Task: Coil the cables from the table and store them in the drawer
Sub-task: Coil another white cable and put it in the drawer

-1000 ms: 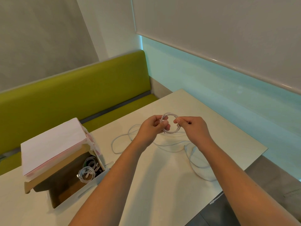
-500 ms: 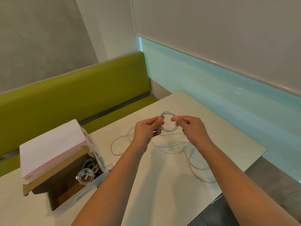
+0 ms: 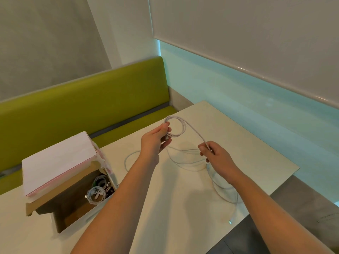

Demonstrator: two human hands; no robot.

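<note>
My left hand (image 3: 156, 141) pinches a small coil of white cable (image 3: 178, 128) above the cream table (image 3: 256, 156). From the coil a strand runs down to my right hand (image 3: 215, 154), which pinches it between thumb and fingers. The rest of the cable (image 3: 222, 191) lies in loose loops on the table under and to the right of my hands, its plug end near the front edge. The open drawer (image 3: 77, 211) sits at the left, holding coiled white cables (image 3: 96, 195).
A white-topped cardboard box (image 3: 56, 162) stands over the drawer at the table's left. A green bench (image 3: 82, 99) runs behind the table. The table's right edge drops to a grey floor (image 3: 311, 208).
My right hand has moved down and right, away from the coil, drawing a strand of cable out. My left hand has lifted the coil slightly up and left.
</note>
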